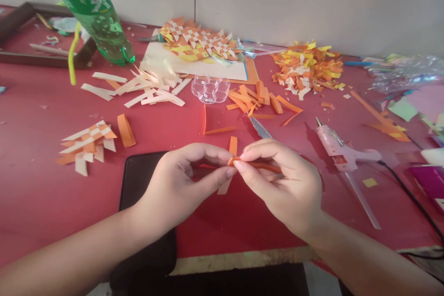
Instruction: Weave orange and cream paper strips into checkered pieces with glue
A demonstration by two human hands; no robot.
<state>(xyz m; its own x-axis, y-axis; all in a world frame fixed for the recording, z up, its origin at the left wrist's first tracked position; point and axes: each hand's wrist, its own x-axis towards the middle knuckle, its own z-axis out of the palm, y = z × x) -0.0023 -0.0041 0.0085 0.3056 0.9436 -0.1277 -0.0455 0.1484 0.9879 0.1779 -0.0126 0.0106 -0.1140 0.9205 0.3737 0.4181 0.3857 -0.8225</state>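
Note:
Between the fingertips of both hands is a folded orange paper strip, held above the red table near its front edge. My left hand pinches its left end with thumb and fingers. My right hand pinches it just beside and hides part of its length. Behind the fingertips, an orange paper strip stands upright, and a pale strip end shows below. A scissor-like metal blade pokes out behind my right hand. Off to the left lies a small woven orange-and-cream paper piece beside a folded orange strip.
A pink glue gun with a black cord lies right. Cream strips, orange strips, a clear flower-shaped tray, a larger woven piece and folded paper pieces lie behind. A green bottle and dark frame stand left.

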